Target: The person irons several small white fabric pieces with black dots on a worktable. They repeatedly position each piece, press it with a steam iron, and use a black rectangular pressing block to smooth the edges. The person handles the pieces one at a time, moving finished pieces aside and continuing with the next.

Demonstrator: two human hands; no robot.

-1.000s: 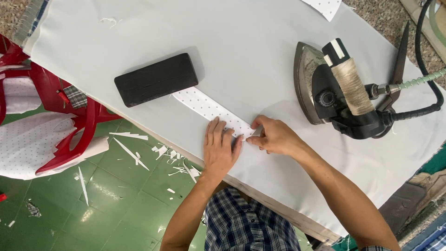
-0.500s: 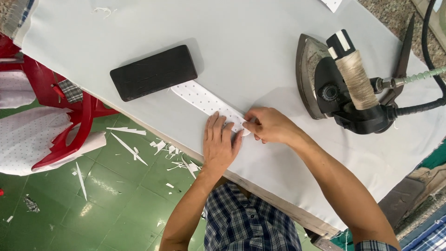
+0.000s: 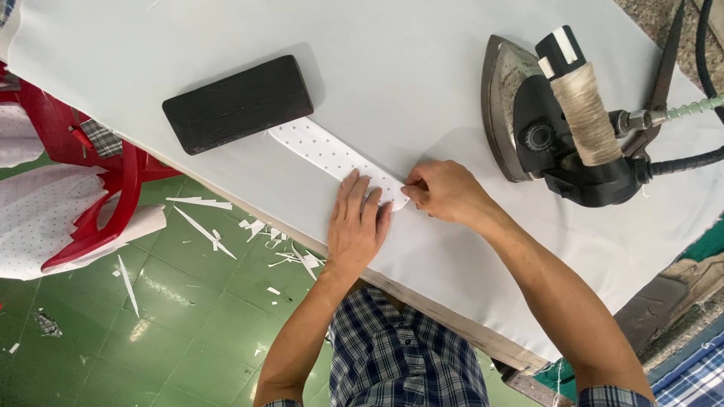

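A narrow white strip of dotted fabric (image 3: 324, 151) lies on the white padded table (image 3: 392, 68), one end tucked under a black rectangular block (image 3: 237, 103). My left hand (image 3: 357, 224) lies flat on the strip's near end, fingers spread. My right hand (image 3: 445, 192) pinches the tip of that same end between thumb and fingers. A heavy steam iron (image 3: 554, 124) with a cord-wrapped handle rests on its side just right of my right hand.
A red plastic chair (image 3: 98, 196) holding dotted white cloth (image 3: 34, 218) stands at the left, beside the table edge. White fabric scraps (image 3: 207, 230) litter the green tiled floor. The iron's black hose (image 3: 690, 160) runs off to the right.
Both hands have stayed on the strip's near end with only small finger shifts. The view has drifted slightly; block and iron have not moved.
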